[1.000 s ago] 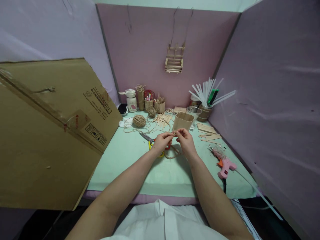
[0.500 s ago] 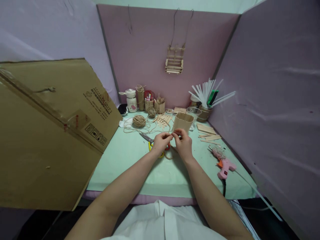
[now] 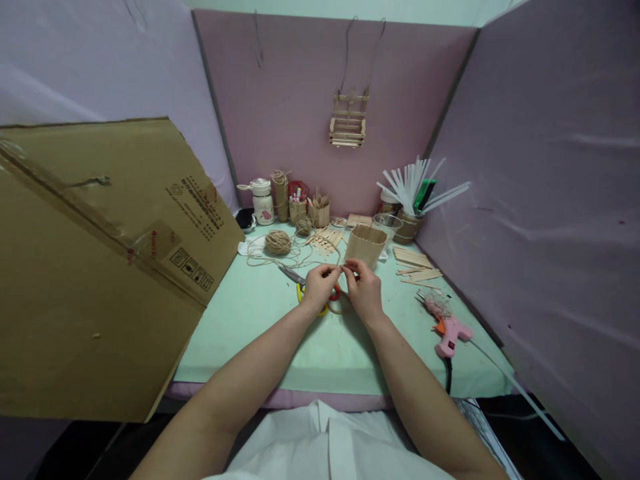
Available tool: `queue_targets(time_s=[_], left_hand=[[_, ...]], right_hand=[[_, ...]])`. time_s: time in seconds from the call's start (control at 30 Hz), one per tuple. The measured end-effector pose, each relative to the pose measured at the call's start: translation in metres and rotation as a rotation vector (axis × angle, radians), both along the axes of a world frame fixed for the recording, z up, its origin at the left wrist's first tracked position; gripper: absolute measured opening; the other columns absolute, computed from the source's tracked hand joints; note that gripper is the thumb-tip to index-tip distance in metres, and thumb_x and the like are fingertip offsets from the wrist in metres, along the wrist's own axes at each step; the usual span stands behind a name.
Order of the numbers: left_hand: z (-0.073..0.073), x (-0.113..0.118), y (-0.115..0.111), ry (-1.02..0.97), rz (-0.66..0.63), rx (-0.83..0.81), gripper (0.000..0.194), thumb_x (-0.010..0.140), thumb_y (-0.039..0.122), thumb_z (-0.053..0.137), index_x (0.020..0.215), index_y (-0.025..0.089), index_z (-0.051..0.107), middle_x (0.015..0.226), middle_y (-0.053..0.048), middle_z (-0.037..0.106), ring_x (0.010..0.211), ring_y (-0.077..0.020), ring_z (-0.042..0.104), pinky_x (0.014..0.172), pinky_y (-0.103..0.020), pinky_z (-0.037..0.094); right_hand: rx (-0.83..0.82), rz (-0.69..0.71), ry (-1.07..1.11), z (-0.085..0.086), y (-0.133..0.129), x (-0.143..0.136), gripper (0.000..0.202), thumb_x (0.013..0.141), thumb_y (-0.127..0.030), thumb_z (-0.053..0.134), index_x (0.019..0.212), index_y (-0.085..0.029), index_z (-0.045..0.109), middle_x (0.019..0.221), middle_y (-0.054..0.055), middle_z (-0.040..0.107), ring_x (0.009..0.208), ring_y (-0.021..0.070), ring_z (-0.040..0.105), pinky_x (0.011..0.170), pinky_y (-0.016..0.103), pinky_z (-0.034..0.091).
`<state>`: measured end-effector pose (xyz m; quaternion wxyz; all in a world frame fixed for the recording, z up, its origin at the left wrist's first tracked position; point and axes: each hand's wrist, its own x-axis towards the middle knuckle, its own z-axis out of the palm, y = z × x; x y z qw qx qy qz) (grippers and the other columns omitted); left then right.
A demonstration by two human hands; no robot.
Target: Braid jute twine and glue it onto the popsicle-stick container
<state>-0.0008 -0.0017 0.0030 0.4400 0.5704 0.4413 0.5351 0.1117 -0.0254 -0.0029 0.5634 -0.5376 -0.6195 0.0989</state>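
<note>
My left hand (image 3: 320, 287) and my right hand (image 3: 363, 288) meet fingertip to fingertip above the middle of the table. Both are closed in a pinch on a thin strand of twine (image 3: 338, 255), mostly hidden by the fingers. Some of that twine loops down below the hands. Under my left hand lie scissors (image 3: 292, 274) with yellow and red handles, partly covered. Just behind my right hand stands a holder made of wooden craft sticks (image 3: 367, 247). A ball of twine (image 3: 278, 242) rests further back on the left, with loose strands around it.
A pink glue gun (image 3: 453, 333) lies at the right, near loose craft sticks (image 3: 420, 274). A pot of white glue sticks (image 3: 410, 227) and a clear plastic cup (image 3: 387, 227) stand behind. A large cardboard sheet (image 3: 100, 280) leans at the left. A white bottle (image 3: 263, 203) stands at the back.
Both hands have shifted very slightly left, still pinched together. The surrounding things stay in place.
</note>
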Motion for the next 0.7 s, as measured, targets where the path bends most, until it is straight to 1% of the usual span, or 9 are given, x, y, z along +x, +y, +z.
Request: queue_targets(time_s=[0.17, 0.33, 0.43, 0.53, 0.6, 0.7], left_hand=[[0.005, 0.001, -0.005, 0.009, 0.055, 0.034, 0.011, 0.069, 0.024, 0.060, 0.069, 0.015, 0.065, 0.067, -0.001, 0.064, 0.067, -0.0134, 0.055, 0.066, -0.025, 0.042], [0.004, 0.003, -0.003, -0.085, 0.049, -0.012, 0.010, 0.066, 0.024, 0.063, 0.071, 0.015, 0.064, 0.070, -0.002, 0.065, 0.069, -0.0135, 0.056, 0.069, -0.026, 0.043], [0.000, 0.005, 0.000, -0.193, -0.019, -0.080, 0.012, 0.065, 0.026, 0.064, 0.071, 0.015, 0.063, 0.068, -0.001, 0.063, 0.066, -0.0122, 0.055, 0.066, -0.025, 0.043], [-0.004, 0.006, 0.001, -0.255, -0.081, -0.151, 0.017, 0.064, 0.030, 0.066, 0.071, 0.015, 0.061, 0.065, 0.001, 0.059, 0.058, -0.0099, 0.051, 0.057, -0.023, 0.040], [-0.004, 0.006, 0.002, -0.267, -0.080, -0.181, 0.020, 0.062, 0.031, 0.068, 0.071, 0.016, 0.059, 0.063, 0.002, 0.057, 0.054, -0.0087, 0.049, 0.054, -0.022, 0.038], [-0.004, 0.006, 0.002, -0.310, -0.040, -0.197, 0.026, 0.060, 0.028, 0.071, 0.076, 0.017, 0.055, 0.065, 0.003, 0.058, 0.056, -0.0086, 0.051, 0.054, -0.021, 0.038]], right_hand=[[0.005, -0.027, 0.016, -0.001, 0.000, -0.001, 0.018, 0.084, -0.030, 0.052, 0.097, -0.020, 0.060, 0.090, 0.007, 0.069, 0.084, 0.0209, 0.065, 0.071, 0.032, 0.049], [0.017, -0.035, 0.027, -0.002, 0.001, -0.001, 0.018, 0.083, -0.028, 0.053, 0.095, -0.019, 0.061, 0.088, 0.007, 0.070, 0.079, 0.0196, 0.065, 0.069, 0.031, 0.049], [0.015, -0.035, 0.052, -0.001, 0.001, -0.001, 0.018, 0.082, -0.028, 0.053, 0.095, -0.018, 0.061, 0.087, 0.007, 0.070, 0.078, 0.0196, 0.065, 0.068, 0.031, 0.049], [0.010, -0.026, 0.074, 0.000, 0.001, -0.001, 0.019, 0.082, -0.029, 0.053, 0.096, -0.018, 0.061, 0.086, 0.007, 0.069, 0.078, 0.0194, 0.065, 0.067, 0.031, 0.049], [0.009, -0.013, 0.081, 0.000, 0.002, -0.002, 0.019, 0.081, -0.028, 0.053, 0.096, -0.018, 0.060, 0.086, 0.007, 0.069, 0.077, 0.0193, 0.065, 0.067, 0.031, 0.049], [0.005, 0.004, 0.096, 0.000, 0.002, -0.002, 0.018, 0.081, -0.028, 0.054, 0.095, -0.018, 0.060, 0.086, 0.007, 0.069, 0.078, 0.0193, 0.065, 0.068, 0.031, 0.049]])
